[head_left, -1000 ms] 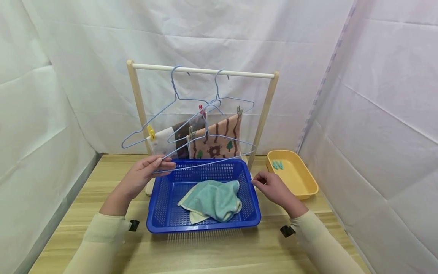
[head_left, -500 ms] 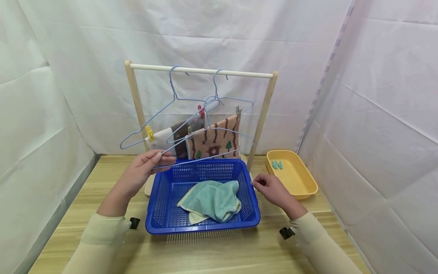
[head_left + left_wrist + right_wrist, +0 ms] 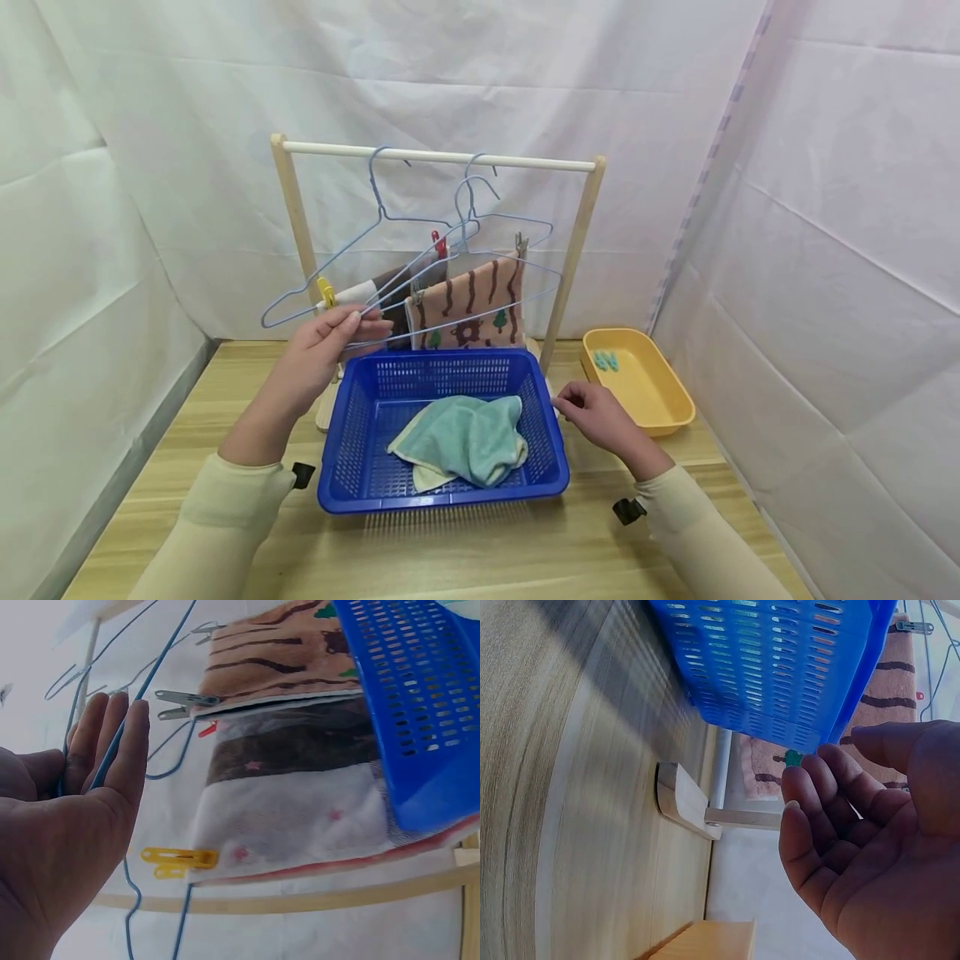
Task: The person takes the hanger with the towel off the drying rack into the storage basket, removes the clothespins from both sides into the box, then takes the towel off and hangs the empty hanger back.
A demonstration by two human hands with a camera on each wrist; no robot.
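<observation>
My left hand (image 3: 322,350) pinches one end of a blue wire hanger (image 3: 450,324) between thumb and fingers, its hook raised just below the rack's rail. In the left wrist view the hanger's wire (image 3: 154,675) crosses the fingers. My right hand (image 3: 596,412), fingers loosely curled, hovers by the right rim of a blue basket (image 3: 442,504) and holds nothing. A crumpled teal towel (image 3: 465,437) lies in the basket. Behind, two more blue hangers hang from the rail (image 3: 540,161), bearing a brown-patterned towel (image 3: 480,292) and a grey-and-white towel (image 3: 285,810), both clipped on.
A yellow tray (image 3: 648,383) with teal clothespins (image 3: 606,361) stands to the right of the basket. The rack's wooden post (image 3: 577,242) rises behind the basket's right side. White cloth walls (image 3: 825,250) enclose the wooden table (image 3: 420,558).
My left hand has risen slightly, and the hanger it holds has lifted, its hook swinging upright toward the rail. The right hand stays nearly still.
</observation>
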